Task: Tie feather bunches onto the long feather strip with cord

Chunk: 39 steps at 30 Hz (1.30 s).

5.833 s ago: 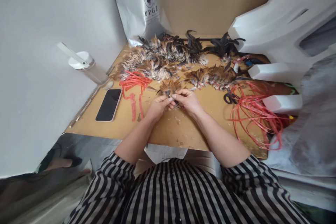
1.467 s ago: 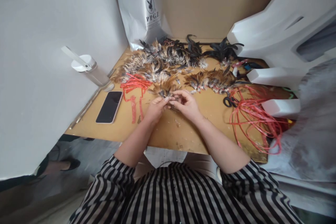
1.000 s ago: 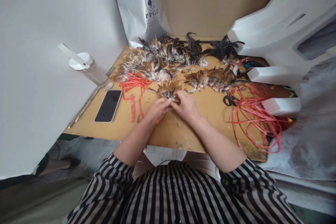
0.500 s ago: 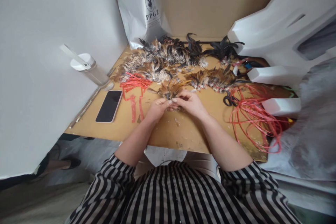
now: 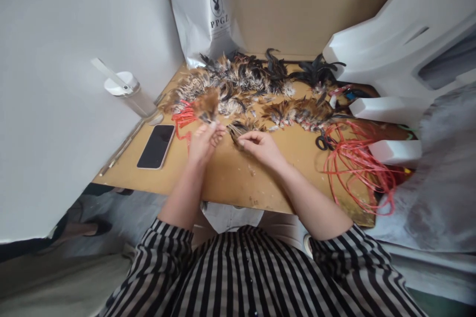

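Observation:
My left hand [image 5: 206,141] is closed in a pinch around the base of a bunch of brown feathers [image 5: 207,101], which it holds upright above the tabletop. To its right, my right hand [image 5: 262,147] has thumb and forefinger together at some darker, striped feathers [image 5: 234,131] low over the table; its other fingers are curled in. A few brown feathers [image 5: 250,125] lie just behind those fingertips. Red plastic strips [image 5: 183,118] rest behind my left hand, partly covered by the held bunch.
Rows of feather bunches [image 5: 238,77] cover the back of the table [image 5: 230,183]. A phone [image 5: 156,146] and a white-lidded cup [image 5: 130,94] are on the left. Scissors [image 5: 323,141] and tangled red strips [image 5: 360,173] lie right, beside white machine parts [image 5: 396,152]. A silver bag [image 5: 208,20] stands behind.
My hands were together on one bunch of feathers and have come apart. My left hand moved left and up with brown feathers; my right hand stayed near the same place.

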Available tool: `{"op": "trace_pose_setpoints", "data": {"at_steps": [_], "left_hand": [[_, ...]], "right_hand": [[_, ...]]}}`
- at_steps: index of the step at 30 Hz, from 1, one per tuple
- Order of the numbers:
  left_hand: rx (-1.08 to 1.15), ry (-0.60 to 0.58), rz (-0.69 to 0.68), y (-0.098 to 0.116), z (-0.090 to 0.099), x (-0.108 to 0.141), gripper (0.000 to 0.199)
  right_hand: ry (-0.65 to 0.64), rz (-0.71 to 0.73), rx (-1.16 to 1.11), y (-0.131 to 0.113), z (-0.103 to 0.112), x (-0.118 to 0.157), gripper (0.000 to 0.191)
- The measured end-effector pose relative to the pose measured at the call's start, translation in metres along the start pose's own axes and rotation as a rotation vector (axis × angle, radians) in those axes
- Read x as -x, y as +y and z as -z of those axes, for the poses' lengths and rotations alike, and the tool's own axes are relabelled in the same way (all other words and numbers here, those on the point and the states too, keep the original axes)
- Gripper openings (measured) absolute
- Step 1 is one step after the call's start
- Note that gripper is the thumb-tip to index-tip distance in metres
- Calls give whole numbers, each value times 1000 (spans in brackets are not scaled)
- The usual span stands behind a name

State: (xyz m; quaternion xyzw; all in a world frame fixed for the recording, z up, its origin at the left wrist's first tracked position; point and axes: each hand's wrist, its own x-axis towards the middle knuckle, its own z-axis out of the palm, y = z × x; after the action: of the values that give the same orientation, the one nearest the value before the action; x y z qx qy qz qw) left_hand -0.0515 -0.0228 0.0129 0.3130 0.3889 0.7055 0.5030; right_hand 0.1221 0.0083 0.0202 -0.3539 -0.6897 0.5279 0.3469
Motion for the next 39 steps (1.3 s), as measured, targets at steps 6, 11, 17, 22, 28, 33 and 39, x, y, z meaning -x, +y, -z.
{"op": "trace_pose_setpoints", "data": {"at_steps": [6, 11, 17, 22, 28, 33, 39], "left_hand": [[184, 170, -155, 43, 44, -2, 5], [197, 255, -140, 41, 60, 3, 5], [163, 256, -8, 14, 74, -2, 14], [61, 243, 27, 9, 79, -5, 20], [53, 296, -92, 10, 73, -5, 22], [40, 271, -122, 7, 66, -3, 23], [34, 288, -151, 10, 68, 3, 22]], "right_hand": [[-315, 218, 573, -23, -33, 7, 14], [-332, 173, 904, -32, -73, 2, 25], [-296, 144, 1114, -26, -111, -3, 31], [-297, 84, 1132, -14, -87, -9, 26], [-275, 22, 930, -14, -48, -4, 20], [-275, 127, 1039, -25, -84, 5, 38], [-307, 129, 1148, -18, -105, -4, 29]]}}
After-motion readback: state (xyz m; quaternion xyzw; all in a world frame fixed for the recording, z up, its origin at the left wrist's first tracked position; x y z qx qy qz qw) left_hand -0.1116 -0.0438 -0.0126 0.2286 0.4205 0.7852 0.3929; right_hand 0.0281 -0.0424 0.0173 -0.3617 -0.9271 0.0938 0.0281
